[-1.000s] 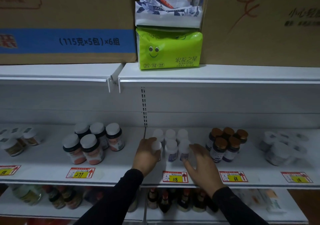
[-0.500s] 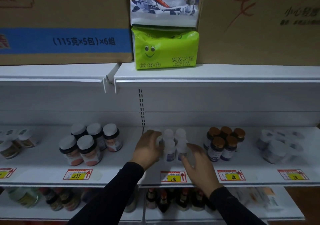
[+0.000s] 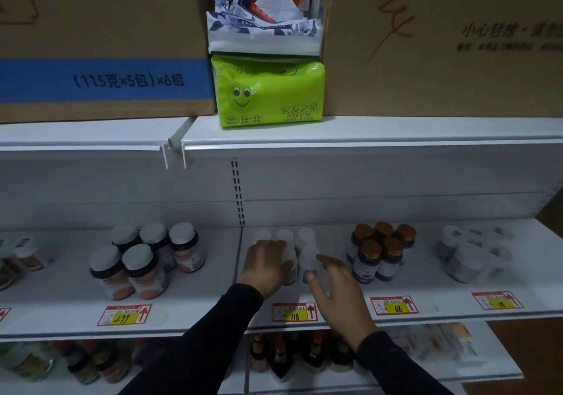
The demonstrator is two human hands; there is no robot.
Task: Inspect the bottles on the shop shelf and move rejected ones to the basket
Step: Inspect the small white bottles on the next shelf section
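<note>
A cluster of small white bottles (image 3: 305, 238) stands mid-shelf above the "118" price tag (image 3: 295, 312). My left hand (image 3: 265, 268) reaches in from below. Its fingers curl over the front-left white bottle, which it mostly hides. Beside it, my right hand (image 3: 336, 288) lies with relaxed, spread fingers. Its thumb tip touches the base of the front-right white bottle (image 3: 309, 257), which stands upright. No basket is in view.
White-capped dark jars (image 3: 143, 260) stand to the left, and brown-capped bottles (image 3: 380, 251) just right of my right hand. Blurred white tubs (image 3: 472, 254) sit far right. The upper shelf (image 3: 396, 139) holds cardboard boxes and a green tissue pack (image 3: 269, 93). More bottles (image 3: 283, 358) fill the shelf below.
My left hand has pushed its white bottle back into the cluster. My right hand has set its bottle down upright and loosened its fingers. The camera has tilted slightly.
</note>
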